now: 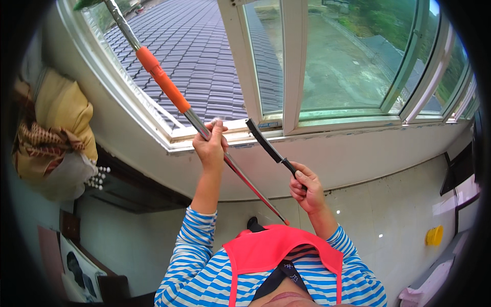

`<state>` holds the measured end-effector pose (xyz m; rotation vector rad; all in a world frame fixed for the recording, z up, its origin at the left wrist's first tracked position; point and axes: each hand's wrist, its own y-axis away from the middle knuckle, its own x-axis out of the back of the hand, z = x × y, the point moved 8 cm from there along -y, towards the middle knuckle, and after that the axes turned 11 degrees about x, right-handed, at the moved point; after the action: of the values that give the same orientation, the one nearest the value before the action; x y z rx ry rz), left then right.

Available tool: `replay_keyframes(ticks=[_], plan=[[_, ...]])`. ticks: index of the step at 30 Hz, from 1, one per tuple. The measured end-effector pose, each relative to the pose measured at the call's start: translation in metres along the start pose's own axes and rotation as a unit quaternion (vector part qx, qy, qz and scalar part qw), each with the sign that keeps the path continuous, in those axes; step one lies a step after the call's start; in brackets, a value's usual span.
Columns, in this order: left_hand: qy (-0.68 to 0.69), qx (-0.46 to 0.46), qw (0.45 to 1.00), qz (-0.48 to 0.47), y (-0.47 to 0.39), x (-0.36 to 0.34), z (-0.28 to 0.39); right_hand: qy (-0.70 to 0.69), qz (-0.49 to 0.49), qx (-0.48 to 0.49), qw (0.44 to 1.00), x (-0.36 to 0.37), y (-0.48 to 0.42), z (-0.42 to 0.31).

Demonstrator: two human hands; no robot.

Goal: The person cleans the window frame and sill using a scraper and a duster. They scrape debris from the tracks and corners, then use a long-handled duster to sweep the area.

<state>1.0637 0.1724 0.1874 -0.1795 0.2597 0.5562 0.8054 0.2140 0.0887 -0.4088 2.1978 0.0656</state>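
Observation:
My left hand (211, 144) grips the metal part of a long telescopic pole (245, 177) just inside the window sill. The pole slants from the upper left, past an orange plastic grip (163, 82), down to an orange-red tip near my apron. Its green head shows only in part at the top left edge. In my right hand (308, 188) is a narrow black gap brush (266, 144) with a long bristle strip, held by its handle. The brush's far end is near the sill track (234, 134). Some pale matter shows by my left fingertips.
An open window frame (239, 57) gives onto a tiled roof (191, 57); glazed panels continue to the right. Yellow and patterned curtain fabric (63, 115) hangs at left. A yellow container (434, 235) stands on the tiled floor at right, near dark furniture.

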Motion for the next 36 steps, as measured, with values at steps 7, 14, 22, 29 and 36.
replay_keyframes(ticks=[7,14,22,29,36], plan=[[-0.002,0.062,0.989,-0.134,-0.010,-0.041,-0.035,0.059,0.040,0.000,0.997,-0.009,-0.038,0.016],[-0.043,0.031,0.987,-0.153,-0.078,-0.010,-0.035,0.060,0.021,0.044,0.997,-0.028,-0.064,0.034],[-0.055,0.088,0.989,-0.102,-0.283,0.030,-0.035,0.281,0.042,0.261,0.923,-0.061,-0.019,-0.007],[-0.007,0.164,0.976,-0.144,-0.453,0.088,-0.085,0.426,0.082,0.168,0.885,-0.022,-0.005,0.047],[-0.062,0.227,0.960,-0.148,-0.370,0.073,-0.066,0.620,0.109,0.162,0.760,-0.013,0.044,0.054]])
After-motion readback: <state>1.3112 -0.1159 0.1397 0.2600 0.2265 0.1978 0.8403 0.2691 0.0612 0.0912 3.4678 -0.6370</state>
